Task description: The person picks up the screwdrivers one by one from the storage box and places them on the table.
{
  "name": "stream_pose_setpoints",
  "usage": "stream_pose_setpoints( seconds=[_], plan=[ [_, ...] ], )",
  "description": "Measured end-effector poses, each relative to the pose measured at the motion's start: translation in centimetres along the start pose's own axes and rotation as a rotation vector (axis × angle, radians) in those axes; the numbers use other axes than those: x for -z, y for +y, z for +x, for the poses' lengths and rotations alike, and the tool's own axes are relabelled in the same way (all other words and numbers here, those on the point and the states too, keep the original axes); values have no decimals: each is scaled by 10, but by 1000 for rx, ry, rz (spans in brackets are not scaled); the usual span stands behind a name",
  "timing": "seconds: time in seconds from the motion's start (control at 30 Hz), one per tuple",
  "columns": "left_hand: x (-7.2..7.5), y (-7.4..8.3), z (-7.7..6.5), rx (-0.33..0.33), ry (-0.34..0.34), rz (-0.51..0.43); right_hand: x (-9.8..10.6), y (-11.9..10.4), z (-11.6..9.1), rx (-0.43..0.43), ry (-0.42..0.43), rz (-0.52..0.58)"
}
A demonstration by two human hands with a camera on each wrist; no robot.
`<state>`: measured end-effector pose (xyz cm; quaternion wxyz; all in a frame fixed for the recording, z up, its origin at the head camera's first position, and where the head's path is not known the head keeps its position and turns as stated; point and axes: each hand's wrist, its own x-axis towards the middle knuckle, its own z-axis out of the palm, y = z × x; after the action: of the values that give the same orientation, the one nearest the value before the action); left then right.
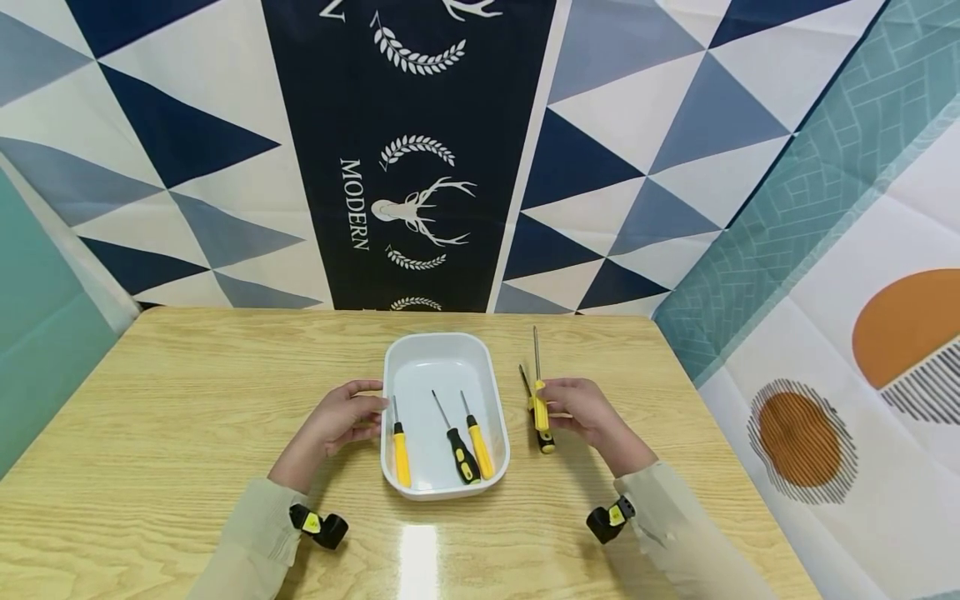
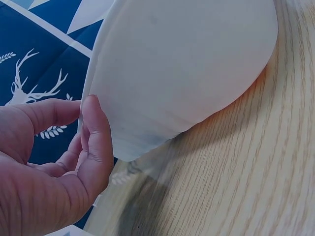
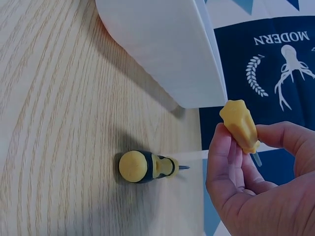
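Left hand (image 1: 351, 418) pinches the white tray (image 1: 431, 367) at nine o'clock; right hand (image 1: 583, 408) pinches a yellow screwdriver (image 1: 541, 413) at three (best held firmly, tray steady).

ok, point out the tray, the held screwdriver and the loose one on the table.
Tray (image 1: 427, 446): head view, on its bare floor.
Held screwdriver (image 3: 239, 128): right wrist view, on its yellow handle.
Loose screwdriver (image 3: 146, 167): right wrist view, on its black-and-yellow handle.

White tray (image 2: 187, 64) cut by top edge in wrist views, interior hidden; tabletop screwdriver (image 1: 547, 444) partly covered in head view
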<state>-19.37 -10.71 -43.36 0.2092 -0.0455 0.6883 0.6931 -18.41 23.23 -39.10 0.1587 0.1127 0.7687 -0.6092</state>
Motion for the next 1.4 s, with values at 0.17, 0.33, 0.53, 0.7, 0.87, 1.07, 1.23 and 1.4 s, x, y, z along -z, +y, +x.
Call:
stream_pose_setpoints(
  seconds=[0.17,0.33,0.53,0.7,0.87,1.07,1.23,1.4],
  plan=[
    [0,-1,1,-6,1,-6,2,2,-1,11,6,2],
    [0,-2,1,-7,2,-6,3,2,-1,12,6,4],
    [1,-2,1,-14,-2,-1,3,4,-1,19,-5,3],
    [0,-3,1,-14,-6,-13,6,7,-1,15,-6,-7],
    [-1,-3,0,-14,2,-12,11,11,-2,6,2,-15],
    [-1,-5,0,-16,12,-6,16,14,-3,8,5,-23],
    [-1,-5,-1,-18,14,3,20,17,-4,10,15,-25],
    [-1,-5,-2,-20,7,1,23,20,-4,4,24,-8]
  ],
)
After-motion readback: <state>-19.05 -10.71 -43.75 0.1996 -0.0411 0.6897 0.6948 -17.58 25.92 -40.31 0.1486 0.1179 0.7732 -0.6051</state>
